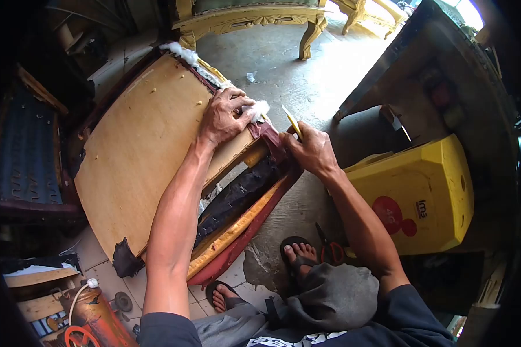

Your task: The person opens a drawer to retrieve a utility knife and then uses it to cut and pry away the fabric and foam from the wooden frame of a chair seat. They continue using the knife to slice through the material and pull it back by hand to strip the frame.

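A wooden seat frame with a plywood panel [139,139] lies tilted in front of me, with dark red fabric [270,137] at its near right corner. My left hand [224,117] rests on the panel's upper right edge, its fingers bent against a tuft of white stuffing [257,110]. My right hand [312,149] is closed around a thin yellow-handled tool [294,124], whose pale tip points up and left. That hand is beside the dark red fabric at the corner. Below the panel runs a black padded strip [237,199].
A yellow plastic chair [417,191] stands at the right. Scissors [331,251] lie by my foot. A carved yellow chair frame [255,20] stands at the back. An orange-red metal tank [95,315] sits lower left, below a blue sprung panel [29,147].
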